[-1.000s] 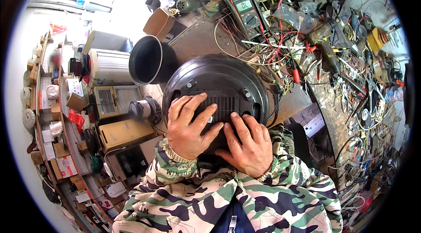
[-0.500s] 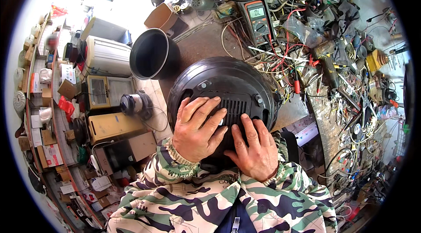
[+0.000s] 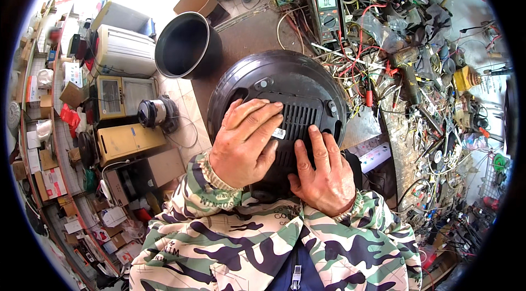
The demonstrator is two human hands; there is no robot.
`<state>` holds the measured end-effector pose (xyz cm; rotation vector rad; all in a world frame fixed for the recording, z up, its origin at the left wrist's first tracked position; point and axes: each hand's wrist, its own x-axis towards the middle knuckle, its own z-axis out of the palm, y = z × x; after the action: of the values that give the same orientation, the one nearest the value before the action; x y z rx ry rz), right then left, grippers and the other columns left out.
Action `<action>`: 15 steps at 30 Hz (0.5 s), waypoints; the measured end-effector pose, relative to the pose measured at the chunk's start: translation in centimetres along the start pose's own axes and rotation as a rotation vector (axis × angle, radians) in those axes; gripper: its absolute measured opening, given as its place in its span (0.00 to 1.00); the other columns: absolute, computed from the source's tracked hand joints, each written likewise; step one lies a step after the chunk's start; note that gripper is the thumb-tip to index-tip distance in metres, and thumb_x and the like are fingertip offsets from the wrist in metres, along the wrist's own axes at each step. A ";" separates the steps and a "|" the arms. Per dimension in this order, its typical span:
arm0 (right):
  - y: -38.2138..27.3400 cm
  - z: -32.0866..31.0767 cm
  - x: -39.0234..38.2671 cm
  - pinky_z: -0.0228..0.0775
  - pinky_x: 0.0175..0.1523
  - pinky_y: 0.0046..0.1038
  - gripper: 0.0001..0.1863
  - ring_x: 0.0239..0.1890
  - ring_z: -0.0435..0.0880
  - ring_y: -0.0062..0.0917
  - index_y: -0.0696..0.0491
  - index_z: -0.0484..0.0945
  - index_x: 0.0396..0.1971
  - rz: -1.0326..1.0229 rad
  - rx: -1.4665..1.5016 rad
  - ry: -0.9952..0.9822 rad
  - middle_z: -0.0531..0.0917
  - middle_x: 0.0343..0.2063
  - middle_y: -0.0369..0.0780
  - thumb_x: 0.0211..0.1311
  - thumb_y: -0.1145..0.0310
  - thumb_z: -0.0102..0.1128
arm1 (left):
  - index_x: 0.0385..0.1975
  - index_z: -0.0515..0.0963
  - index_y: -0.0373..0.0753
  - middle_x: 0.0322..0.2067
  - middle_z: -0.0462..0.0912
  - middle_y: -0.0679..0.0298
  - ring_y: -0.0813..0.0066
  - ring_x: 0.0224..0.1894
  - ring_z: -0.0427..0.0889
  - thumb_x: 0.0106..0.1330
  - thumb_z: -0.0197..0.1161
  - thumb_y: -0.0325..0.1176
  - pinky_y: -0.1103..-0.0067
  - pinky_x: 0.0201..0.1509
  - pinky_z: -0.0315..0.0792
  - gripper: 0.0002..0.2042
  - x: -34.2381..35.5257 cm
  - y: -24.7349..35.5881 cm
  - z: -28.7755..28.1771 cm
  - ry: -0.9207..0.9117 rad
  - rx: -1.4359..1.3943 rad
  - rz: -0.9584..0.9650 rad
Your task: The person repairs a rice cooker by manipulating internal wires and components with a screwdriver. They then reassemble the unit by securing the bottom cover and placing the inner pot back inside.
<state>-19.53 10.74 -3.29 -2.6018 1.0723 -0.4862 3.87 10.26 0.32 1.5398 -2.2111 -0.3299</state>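
Note:
A round black appliance (image 3: 263, 64), seemingly an electric cooker, lies with its underside up against my body. Its base has slotted vents (image 3: 302, 114), feet and a small white label (image 3: 279, 133). My left hand (image 3: 244, 140) rests on the left part of the base, fingers stretched toward the vents. On the right side, my right hand (image 3: 323, 169) lies with fingers extended, tips touching the base beside the vents. Neither hand grips anything that shows. The appliance's lower part is partly hidden by both hands.
A deep black pot (image 3: 182, 44) stands left of the appliance on the brown work surface (image 3: 246, 39). Behind right lies a multimeter (image 3: 327, 14) with red leads, among heaped cables and parts. A power drill (image 3: 410, 80) is at the right. Shelves and boxed appliances fill the left.
The view has shifted, so the appliance and pot appear higher. My left hand has slid back slightly, showing more of the white label. Both hands still rest on the base.

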 end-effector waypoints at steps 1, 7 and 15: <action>0.2 -0.2 0.2 0.87 0.56 0.48 0.37 0.62 0.80 0.59 0.59 0.81 0.63 -0.008 0.022 0.003 0.75 0.69 0.62 0.52 0.60 0.76 | 0.56 0.85 0.31 0.66 0.83 0.50 0.44 0.69 0.77 0.59 0.71 0.26 0.53 0.77 0.68 0.22 0.0 -0.4 -0.3 0.004 -0.043 0.010; 1.8 -0.5 0.4 0.85 0.59 0.48 0.38 0.62 0.81 0.57 0.60 0.82 0.61 -0.034 0.112 0.016 0.75 0.70 0.58 0.49 0.59 0.81 | 0.64 0.80 0.29 0.74 0.73 0.46 0.43 0.78 0.68 0.53 0.74 0.28 0.55 0.82 0.63 0.33 -0.3 -1.1 -1.7 -0.144 -0.116 0.008; 1.7 -0.7 0.2 0.85 0.60 0.49 0.39 0.62 0.82 0.57 0.59 0.81 0.62 -0.017 0.137 0.022 0.75 0.70 0.57 0.48 0.59 0.83 | 0.71 0.75 0.32 0.77 0.70 0.49 0.45 0.82 0.63 0.46 0.84 0.37 0.52 0.85 0.57 0.46 -0.7 -0.8 -2.6 -0.264 -0.077 0.012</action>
<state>-20.75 9.35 -3.30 -2.4930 0.9882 -0.5723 5.92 10.73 2.11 1.5148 -2.3727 -0.6391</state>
